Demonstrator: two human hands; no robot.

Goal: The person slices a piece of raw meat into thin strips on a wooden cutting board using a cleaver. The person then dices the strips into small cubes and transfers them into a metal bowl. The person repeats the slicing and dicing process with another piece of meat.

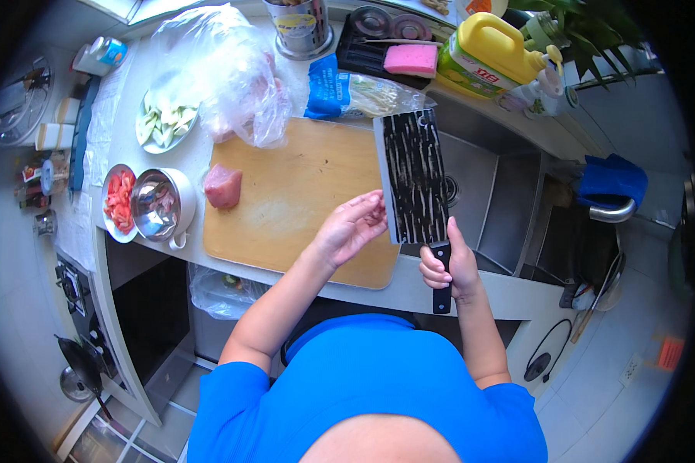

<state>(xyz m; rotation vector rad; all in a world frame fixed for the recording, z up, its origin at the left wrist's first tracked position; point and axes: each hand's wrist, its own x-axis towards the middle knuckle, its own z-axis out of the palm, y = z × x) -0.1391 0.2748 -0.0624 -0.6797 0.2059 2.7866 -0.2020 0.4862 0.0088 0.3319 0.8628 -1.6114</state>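
Observation:
My right hand (454,266) is wrapped round the black handle of a cleaver (413,177), thumb laid up toward the blade. The broad blade stands raised over the right edge of the wooden cutting board (301,185), its face dark with pale streaks. Beside the blade's bright left edge is my left hand (355,225), fingers loosely bent and apart with nothing seen in them; I cannot tell whether the fingertips touch the edge. A chunk of raw pink meat (223,187) lies at the board's left side.
Left of the board are a metal cup (184,202), a plate of cut red vegetable (119,202) and a plate of pale green slices (164,127). Behind it lie plastic bags (212,65) and a mushroom packet (355,94). A sink (483,170) and yellow jug (486,58) are right.

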